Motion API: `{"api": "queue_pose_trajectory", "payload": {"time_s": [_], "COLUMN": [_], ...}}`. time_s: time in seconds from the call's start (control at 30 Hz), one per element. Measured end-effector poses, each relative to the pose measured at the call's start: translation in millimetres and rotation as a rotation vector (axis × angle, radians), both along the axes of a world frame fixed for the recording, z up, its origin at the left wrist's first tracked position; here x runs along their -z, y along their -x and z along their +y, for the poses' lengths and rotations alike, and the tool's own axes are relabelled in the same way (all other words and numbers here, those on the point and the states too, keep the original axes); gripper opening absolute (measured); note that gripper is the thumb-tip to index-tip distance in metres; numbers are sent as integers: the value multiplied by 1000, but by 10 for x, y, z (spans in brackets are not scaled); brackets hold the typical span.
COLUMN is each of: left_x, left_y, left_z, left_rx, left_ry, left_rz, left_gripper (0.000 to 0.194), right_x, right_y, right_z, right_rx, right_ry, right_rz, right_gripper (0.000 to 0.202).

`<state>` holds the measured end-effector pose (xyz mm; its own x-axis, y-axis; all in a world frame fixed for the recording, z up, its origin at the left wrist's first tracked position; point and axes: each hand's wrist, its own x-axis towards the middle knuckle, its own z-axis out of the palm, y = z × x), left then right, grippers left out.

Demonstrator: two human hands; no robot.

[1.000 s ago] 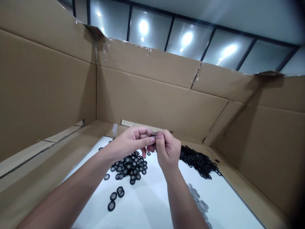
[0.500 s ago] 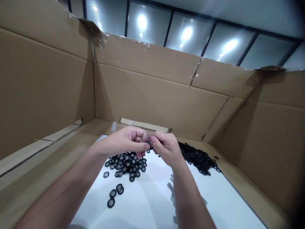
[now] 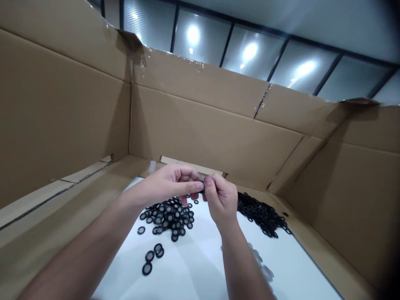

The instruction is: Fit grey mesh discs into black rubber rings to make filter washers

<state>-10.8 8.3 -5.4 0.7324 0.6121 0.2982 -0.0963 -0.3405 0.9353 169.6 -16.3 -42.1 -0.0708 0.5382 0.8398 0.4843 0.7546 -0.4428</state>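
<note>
My left hand (image 3: 179, 183) pinches a small black rubber ring (image 3: 202, 186) between thumb and fingers. The thumb and fingers of my right hand (image 3: 220, 196) close on the same ring from the other side, and the two hands meet there. Fingertips cover most of the ring, so whether it has a centre piece cannot be seen. Below my left hand lies a heap of black rings with grey mesh centres (image 3: 170, 218). To the right of my right hand is a pile of plain black rings (image 3: 262, 212). Flat grey discs (image 3: 264, 268) lie beside my right forearm.
A white work surface (image 3: 193, 266) lies within tall cardboard walls (image 3: 200, 125) on the left, back and right. Several loose mesh-centred rings (image 3: 150, 256) lie nearer me on the left. One stray dark ring (image 3: 285, 214) rests on cardboard at the right.
Both hands have shifted slightly right in view, still joined at the ring. The camera view has moved a little, and more of the grey discs shows to the right of my forearm.
</note>
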Motion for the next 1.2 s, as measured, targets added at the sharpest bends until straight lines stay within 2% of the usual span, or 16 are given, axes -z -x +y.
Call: {"api": "queue_pose_trajectory", "payload": {"time_s": [0.1, 0.27, 0.47, 0.67, 0.77, 0.93, 1.07, 1.2], "left_x": [25, -11, -61, -30, -17, 2, -2, -25], "left_y": [-49, -14, 51, 47, 24, -21, -24, 34], "left_z": [-15, -53, -39, 3, -1, -3, -6, -26], "left_rx": [-14, -112, -77, -124, -141, -120, -127, -84], "left_ry": [33, 22, -53, -108, -111, -90, -81, -51], "left_rz": [-31, 51, 135, 161, 159, 114, 105, 150], "left_gripper": [18, 18, 14, 14, 15, 22, 22, 24], "right_x": [7, 14, -16, -72, -64, -42, -48, -41], "right_y": [-2, -12, -21, -96, -106, -82, -56, -23], "right_z": [-12, -14, 1, 13, 29, 46, 26, 8], "right_rx": [0, -38, -50, -73, -35, 26, 0, -60], "right_ry": [10, 11, -54, 41, 39, 9, 5, 84], "right_rz": [26, 14, -128, -215, -233, -196, -160, -96], "right_gripper": [38, 37, 36, 42, 41, 41, 40, 42]}}
